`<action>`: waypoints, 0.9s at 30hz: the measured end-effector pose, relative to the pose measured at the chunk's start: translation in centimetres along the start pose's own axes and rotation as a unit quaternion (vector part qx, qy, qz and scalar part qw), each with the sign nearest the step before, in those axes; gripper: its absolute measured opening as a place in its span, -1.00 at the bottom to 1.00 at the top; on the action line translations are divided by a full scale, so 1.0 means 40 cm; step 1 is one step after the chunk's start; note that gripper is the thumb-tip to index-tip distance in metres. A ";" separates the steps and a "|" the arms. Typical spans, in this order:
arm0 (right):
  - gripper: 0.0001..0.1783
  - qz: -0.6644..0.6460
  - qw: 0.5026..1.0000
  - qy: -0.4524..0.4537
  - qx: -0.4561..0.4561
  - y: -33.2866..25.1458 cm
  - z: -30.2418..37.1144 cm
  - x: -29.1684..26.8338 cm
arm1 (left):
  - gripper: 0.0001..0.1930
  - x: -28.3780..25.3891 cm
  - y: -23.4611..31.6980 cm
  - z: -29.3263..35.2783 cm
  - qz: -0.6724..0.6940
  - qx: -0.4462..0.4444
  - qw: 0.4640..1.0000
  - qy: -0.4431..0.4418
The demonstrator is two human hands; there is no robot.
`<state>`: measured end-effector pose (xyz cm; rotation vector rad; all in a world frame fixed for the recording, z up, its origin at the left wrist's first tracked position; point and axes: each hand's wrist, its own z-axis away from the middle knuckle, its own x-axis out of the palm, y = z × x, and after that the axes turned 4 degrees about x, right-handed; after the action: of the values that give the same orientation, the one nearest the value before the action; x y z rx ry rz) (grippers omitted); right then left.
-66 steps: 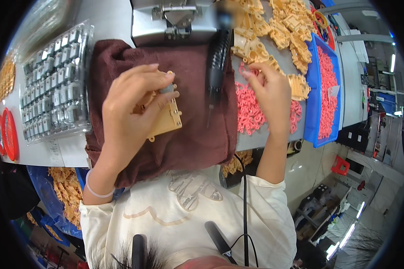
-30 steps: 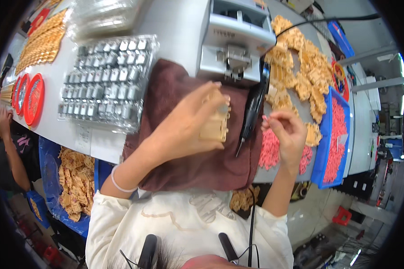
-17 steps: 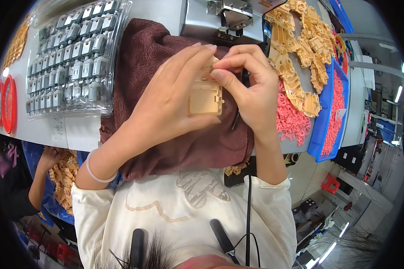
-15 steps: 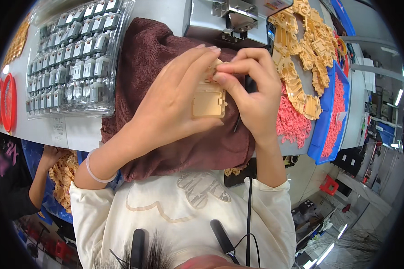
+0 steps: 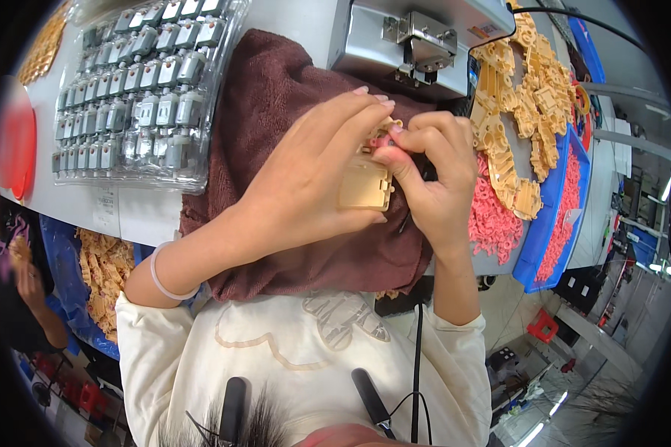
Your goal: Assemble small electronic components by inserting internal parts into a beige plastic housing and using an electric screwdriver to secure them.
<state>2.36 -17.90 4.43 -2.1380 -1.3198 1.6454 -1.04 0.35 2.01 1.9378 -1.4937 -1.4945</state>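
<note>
My left hand (image 5: 302,175) is closed around a pale yellow plastic housing (image 5: 364,188) with a flat rectangular face, fingers along its far end and thumb along its near edge. A small pink plastic part (image 5: 381,140) sits at the housing's far end. My right hand (image 5: 434,167) pinches there, thumb and index finger pressed against the pink part. Fingers partly cover this end, so how the pink part is seated cannot be made out. Both hands are above a dark brown towel (image 5: 276,82) on the table.
A clear tray of small motors (image 5: 138,112) lies left. A grey metal machine (image 5: 395,56) stands beyond the towel. Right are yellow housings (image 5: 503,160), loose pink parts (image 5: 492,227) and a blue bin (image 5: 525,272). A co-worker's hand (image 5: 28,287) is far left, near a bag of yellow parts (image 5: 104,279).
The pink part shows more clearly between my fingers, and my right thumb and index finger have shifted on it. The co-worker's hand has left the bag. The whole view has shifted slightly.
</note>
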 end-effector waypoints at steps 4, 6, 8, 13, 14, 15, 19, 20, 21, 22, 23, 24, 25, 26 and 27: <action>-0.81 0.014 1.000 -0.011 0.001 -0.009 0.006 -0.012 | -0.09 0.000 0.009 0.002 -0.017 0.021 1.000 0.014; -0.86 0.066 0.997 -0.030 0.005 -0.029 0.008 -0.019 | -0.11 0.021 -0.008 0.012 0.009 0.035 0.999 0.033; -0.84 0.099 0.994 -0.047 0.005 -0.042 -0.006 -0.015 | -0.11 0.029 -0.016 0.011 0.018 0.031 0.999 0.037; -0.83 0.093 0.993 -0.074 0.005 -0.056 -0.014 -0.026 | -0.05 0.024 -0.004 0.028 0.034 0.028 0.997 0.063; -0.83 0.080 0.994 -0.069 0.017 -0.049 -0.009 -0.025 | -0.02 0.022 -0.001 0.025 0.029 0.037 0.997 0.057; -0.83 0.082 0.994 -0.065 0.008 -0.041 0.002 -0.020 | -0.02 0.018 0.003 0.023 0.024 0.042 0.997 0.064; -0.73 -0.010 0.997 0.074 -0.004 -0.015 0.045 -0.024 | -0.05 -0.025 0.008 0.006 0.024 0.063 0.997 0.025; -0.77 -0.010 0.990 0.123 0.073 0.004 0.065 -0.038 | -0.11 -0.031 0.014 0.007 0.035 0.067 0.997 0.011; -0.80 -0.010 0.973 0.171 0.151 0.023 0.082 -0.051 | -0.11 -0.023 0.015 0.005 0.030 0.068 0.997 0.016; -0.73 0.024 0.971 0.137 0.195 0.025 0.093 -0.068 | -0.21 -0.005 0.020 -0.009 -0.014 0.076 0.996 0.032; -0.73 0.026 0.971 0.141 0.192 0.020 0.099 -0.071 | -0.30 0.010 0.027 -0.023 -0.058 0.084 0.994 0.049; -0.65 0.019 0.963 0.078 0.259 0.007 0.107 -0.068 | -0.53 0.022 0.033 -0.035 -0.077 0.096 0.989 0.080; -0.57 0.011 0.946 0.013 0.323 -0.003 0.108 -0.070 | -0.53 0.027 0.034 -0.043 -0.079 0.099 0.988 0.083; -0.41 0.050 0.953 -0.018 0.297 0.012 0.120 -0.062 | -0.59 0.033 0.030 -0.048 -0.103 0.095 0.989 0.055; -0.41 0.051 0.954 -0.016 0.294 0.024 0.125 -0.060 | -0.64 0.038 0.024 -0.052 -0.127 0.089 0.988 0.028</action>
<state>-1.33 -22.06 3.60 -1.8383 -0.6094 1.8202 0.05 -2.06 2.73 2.3293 -1.4447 -1.4322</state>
